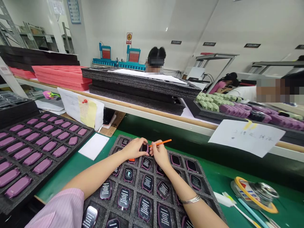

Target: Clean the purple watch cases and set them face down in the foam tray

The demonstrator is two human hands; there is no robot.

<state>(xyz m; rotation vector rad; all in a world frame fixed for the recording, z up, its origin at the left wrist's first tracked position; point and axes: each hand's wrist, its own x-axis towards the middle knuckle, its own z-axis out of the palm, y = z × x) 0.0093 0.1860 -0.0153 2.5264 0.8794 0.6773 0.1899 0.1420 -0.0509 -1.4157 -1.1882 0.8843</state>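
Observation:
Near the far edge of a black foam tray, my left hand grips a purple-framed smartwatch body between thumb and fingers. My right hand pinches a thin orange stick, its inner end close to the watch's side; whether it touches cannot be made out. Beneath both hands, the tray's compartments hold several more purple watch bodies, such as one watch with white text on its lit screen. Another watch shows a dial. An orange-red piece lies partly hidden below my left hand.
On the left, a second foam tray holds several purple watch bodies. A white pad lies between the trays. Tape, a metal-topped jar and brushes are at right. A shelf with foam stacks crosses ahead; co-workers sit beyond.

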